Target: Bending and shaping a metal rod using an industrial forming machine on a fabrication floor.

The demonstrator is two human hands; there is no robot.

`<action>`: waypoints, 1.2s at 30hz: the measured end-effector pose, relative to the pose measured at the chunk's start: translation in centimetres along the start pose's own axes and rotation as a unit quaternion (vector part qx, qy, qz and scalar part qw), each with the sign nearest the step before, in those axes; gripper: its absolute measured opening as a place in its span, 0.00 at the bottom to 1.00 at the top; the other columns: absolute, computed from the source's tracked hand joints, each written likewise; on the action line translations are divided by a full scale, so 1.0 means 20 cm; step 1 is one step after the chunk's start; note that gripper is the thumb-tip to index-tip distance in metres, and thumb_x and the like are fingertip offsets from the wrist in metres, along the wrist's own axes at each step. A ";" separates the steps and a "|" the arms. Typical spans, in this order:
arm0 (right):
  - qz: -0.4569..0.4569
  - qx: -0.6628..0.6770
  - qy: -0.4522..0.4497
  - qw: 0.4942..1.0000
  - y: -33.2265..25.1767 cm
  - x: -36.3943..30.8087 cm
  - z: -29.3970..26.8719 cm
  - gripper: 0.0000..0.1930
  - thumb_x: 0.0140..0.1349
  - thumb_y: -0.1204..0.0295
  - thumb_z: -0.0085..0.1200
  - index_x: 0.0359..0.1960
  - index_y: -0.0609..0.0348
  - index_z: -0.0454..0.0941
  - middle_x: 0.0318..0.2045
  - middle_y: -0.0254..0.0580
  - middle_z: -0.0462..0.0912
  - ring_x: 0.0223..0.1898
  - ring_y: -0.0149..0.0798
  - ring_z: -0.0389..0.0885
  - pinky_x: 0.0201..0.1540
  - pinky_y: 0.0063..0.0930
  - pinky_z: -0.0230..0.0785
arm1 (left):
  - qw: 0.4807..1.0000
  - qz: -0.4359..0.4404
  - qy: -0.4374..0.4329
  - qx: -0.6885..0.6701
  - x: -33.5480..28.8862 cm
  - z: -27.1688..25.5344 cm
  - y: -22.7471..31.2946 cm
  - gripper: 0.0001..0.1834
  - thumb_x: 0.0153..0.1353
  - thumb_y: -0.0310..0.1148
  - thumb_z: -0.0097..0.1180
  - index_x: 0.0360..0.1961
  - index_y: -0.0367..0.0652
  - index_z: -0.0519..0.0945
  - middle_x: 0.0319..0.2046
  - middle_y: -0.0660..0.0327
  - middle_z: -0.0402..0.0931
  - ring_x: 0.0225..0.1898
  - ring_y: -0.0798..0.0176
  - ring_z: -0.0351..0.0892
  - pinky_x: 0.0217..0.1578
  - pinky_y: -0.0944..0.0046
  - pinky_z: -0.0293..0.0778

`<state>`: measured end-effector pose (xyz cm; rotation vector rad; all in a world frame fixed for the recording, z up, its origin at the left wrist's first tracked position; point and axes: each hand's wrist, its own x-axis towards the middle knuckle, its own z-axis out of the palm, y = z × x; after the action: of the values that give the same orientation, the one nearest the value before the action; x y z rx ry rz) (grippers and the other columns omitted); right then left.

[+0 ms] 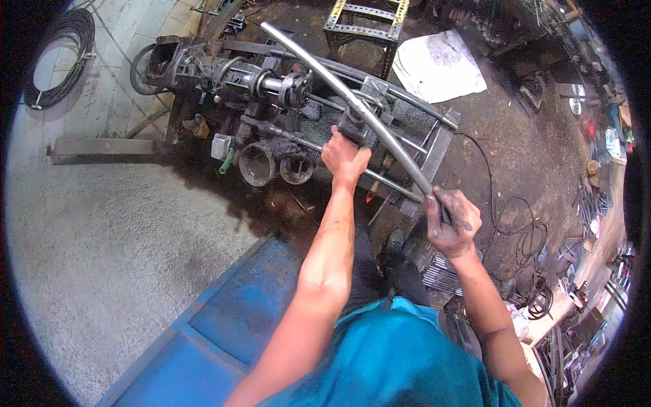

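Observation:
A long bare metal pipe [324,73] slants across the view, its far end raised over the machine at the upper left. My right hand [453,222], smudged dark, is closed round its near end. Below the pipe's middle, my left hand [344,159] grips the near side of a dark metal block [354,127]; its fingertips are partly hidden. That block sits on the rails of a low, lathe-like machine [266,83] with a round chuck-like head [293,89]. Whether the pipe touches the block, I cannot tell.
Two round metal cups [258,165] and a small white container [221,146] sit along the machine's near side. A blue metal surface [224,325] lies at lower left. Beyond are a yellow-topped stand [363,30], a white sheet [441,66], a black cable [489,169] and a hose coil [85,57].

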<state>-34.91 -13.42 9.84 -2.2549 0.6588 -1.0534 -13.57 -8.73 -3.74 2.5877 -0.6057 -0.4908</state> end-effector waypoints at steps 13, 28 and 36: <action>0.008 -0.028 0.000 1.000 -0.02 0.01 0.00 0.09 0.49 0.83 0.63 0.32 0.65 0.77 0.24 0.47 0.81 0.22 0.42 0.81 0.25 0.28 0.74 | 1.000 0.013 0.005 -0.003 -0.01 -0.02 0.00 0.36 0.35 0.32 0.62 0.49 0.27 0.68 0.32 0.42 0.80 0.38 0.37 0.79 0.46 0.50 0.75; 0.368 0.060 -0.026 0.928 -0.10 0.02 -0.01 0.07 0.56 0.77 0.59 0.35 0.66 0.77 0.25 0.46 0.80 0.24 0.36 0.79 0.27 0.27 0.72 | 1.000 0.002 -0.005 -0.002 0.00 -0.01 -0.01 0.32 0.33 0.33 0.63 0.44 0.33 0.71 0.31 0.43 0.80 0.39 0.39 0.80 0.45 0.49 0.75; 0.620 0.425 0.146 0.643 -0.13 0.08 -0.01 0.07 0.57 0.76 0.55 0.37 0.63 0.74 0.27 0.42 0.78 0.20 0.35 0.76 0.20 0.25 0.66 | 0.999 0.012 0.005 -0.031 0.00 0.00 0.00 0.31 0.33 0.31 0.61 0.44 0.31 0.70 0.31 0.40 0.79 0.38 0.36 0.79 0.46 0.48 0.74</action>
<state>-33.59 -12.58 12.56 -0.4647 1.2108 -0.6722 -13.59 -8.63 -3.74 2.5197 -0.6087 -0.4822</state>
